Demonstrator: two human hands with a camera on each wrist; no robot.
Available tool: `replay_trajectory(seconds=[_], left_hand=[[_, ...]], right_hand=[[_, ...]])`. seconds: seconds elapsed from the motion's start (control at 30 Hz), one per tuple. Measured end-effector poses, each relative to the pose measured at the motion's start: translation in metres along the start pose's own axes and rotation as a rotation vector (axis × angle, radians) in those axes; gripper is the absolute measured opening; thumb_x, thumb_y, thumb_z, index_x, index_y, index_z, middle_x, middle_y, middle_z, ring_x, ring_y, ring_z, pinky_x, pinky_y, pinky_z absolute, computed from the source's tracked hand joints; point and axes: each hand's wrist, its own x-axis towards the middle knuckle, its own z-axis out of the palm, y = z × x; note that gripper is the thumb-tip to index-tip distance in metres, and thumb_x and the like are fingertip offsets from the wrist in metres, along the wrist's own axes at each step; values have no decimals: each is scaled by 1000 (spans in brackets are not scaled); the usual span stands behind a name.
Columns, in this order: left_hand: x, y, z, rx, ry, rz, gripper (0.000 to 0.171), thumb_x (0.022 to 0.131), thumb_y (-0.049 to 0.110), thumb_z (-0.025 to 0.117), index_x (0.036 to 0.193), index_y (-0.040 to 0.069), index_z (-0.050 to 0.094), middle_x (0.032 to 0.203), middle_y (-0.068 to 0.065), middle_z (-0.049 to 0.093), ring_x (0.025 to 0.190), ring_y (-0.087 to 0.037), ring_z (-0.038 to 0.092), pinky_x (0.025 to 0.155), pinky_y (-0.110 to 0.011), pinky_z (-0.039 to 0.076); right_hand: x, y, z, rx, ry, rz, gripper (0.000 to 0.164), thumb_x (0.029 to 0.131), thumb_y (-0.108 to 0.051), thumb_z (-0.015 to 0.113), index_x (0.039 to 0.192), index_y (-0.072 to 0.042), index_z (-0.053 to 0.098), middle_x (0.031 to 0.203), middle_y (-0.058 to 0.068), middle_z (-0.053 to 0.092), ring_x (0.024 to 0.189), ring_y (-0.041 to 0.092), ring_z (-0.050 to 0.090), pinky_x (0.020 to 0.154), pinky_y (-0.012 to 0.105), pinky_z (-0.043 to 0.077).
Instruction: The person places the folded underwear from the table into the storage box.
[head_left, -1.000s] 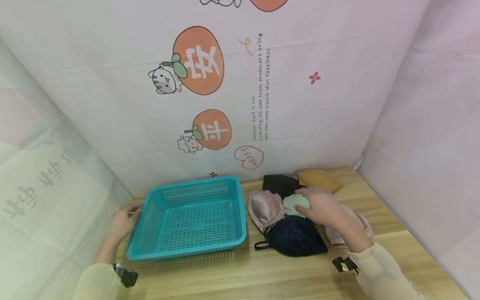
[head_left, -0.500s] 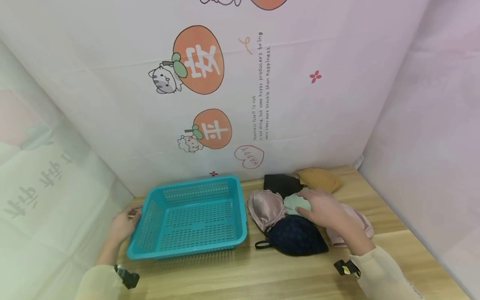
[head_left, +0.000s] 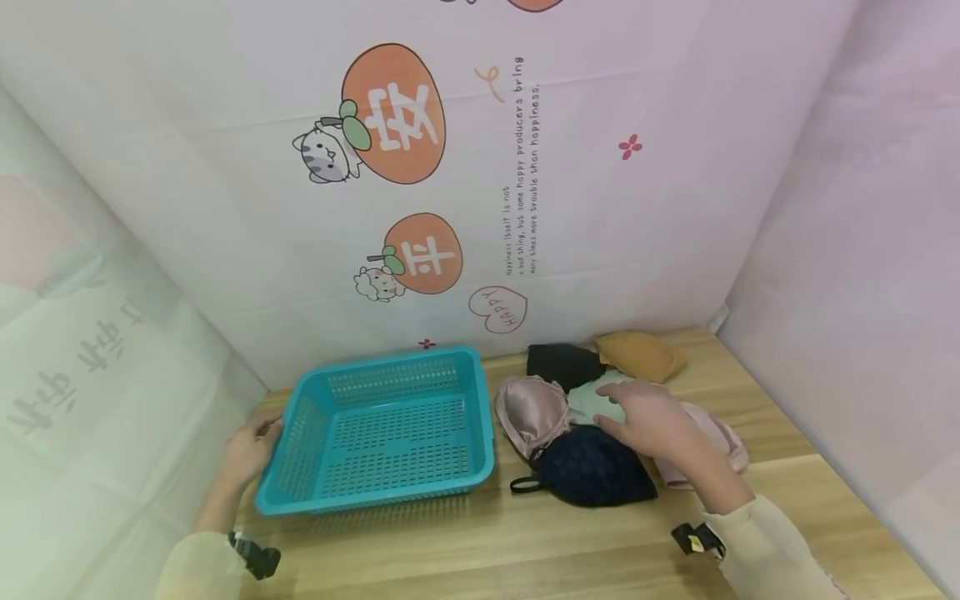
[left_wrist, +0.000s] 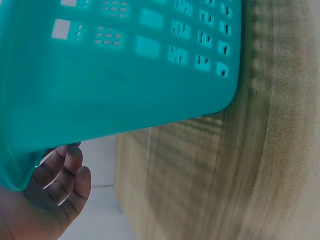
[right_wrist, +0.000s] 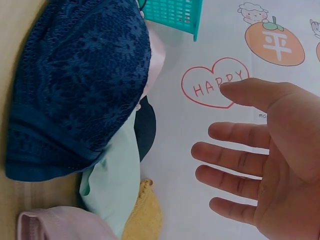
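My left hand [head_left: 251, 450] is at the left side of a turquoise plastic basket [head_left: 483, 417], its fingers curled at the rim; in the left wrist view the fingers [left_wrist: 80, 187] bend against the basket's outer wall, and the thumb is hidden. My right hand [head_left: 654, 421] hovers over a mint-green bra [head_left: 592, 402], partly covering it. In the right wrist view its fingers [right_wrist: 232, 155] are spread and hold nothing. Around it lie a dark blue lace bra [head_left: 596, 468], a shiny mauve bra [head_left: 532, 408], a black one [head_left: 562, 364], a mustard one [head_left: 641, 354] and a pale pink one [head_left: 720, 433].
The basket's perforated floor [head_left: 397, 450] shows through its top. All stand on a wood-grain table [head_left: 480, 550]. A printed white cloth wall [head_left: 585, 250] rises right behind them, with more cloth walls at left and right.
The right hand drifts very slightly to the right above the mint-green bra. The left hand stays at the basket's rim, and the bras stay in place.
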Motion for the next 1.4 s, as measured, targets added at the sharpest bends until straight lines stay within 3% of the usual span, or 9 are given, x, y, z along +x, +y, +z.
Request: replay_trajectory(seconds=[0.43, 0.87, 1.13, 1.4], left_hand=[[1, -5, 3, -60, -69, -106, 77, 106, 55, 17, 151, -7, 31, 153, -35, 32, 141, -55, 29, 114, -67, 28], [3, -7, 4, -70, -89, -103, 78, 106, 56, 16, 152, -5, 30, 155, -34, 31, 143, -54, 27, 114, -68, 26], [3, -9, 6, -75, -87, -92, 81, 105, 58, 15, 152, -6, 30, 155, -34, 31, 143, -55, 27, 113, -70, 27], [3, -11, 6, -79, -95, -90, 83, 105, 59, 15, 152, -6, 29, 155, -35, 30, 143, -56, 26, 114, -70, 26]], right_hand=[[-7, 4, 10, -4, -43, 42, 46, 91, -42, 69, 124, -11, 67, 102, 5, 72, 94, 25, 67, 74, 46, 56], [-12, 3, 14, -75, -99, 77, 53, 86, -56, 70, 124, -19, 68, 106, 1, 72, 96, 22, 68, 64, 37, 54], [-16, 5, 24, -122, -90, 48, 61, 81, -66, 70, 122, -20, 69, 106, 2, 73, 98, 24, 68, 73, 44, 56], [-22, 7, 31, -7, -116, 15, 65, 81, -59, 74, 122, -10, 69, 116, 12, 70, 109, 35, 64, 91, 53, 53]])
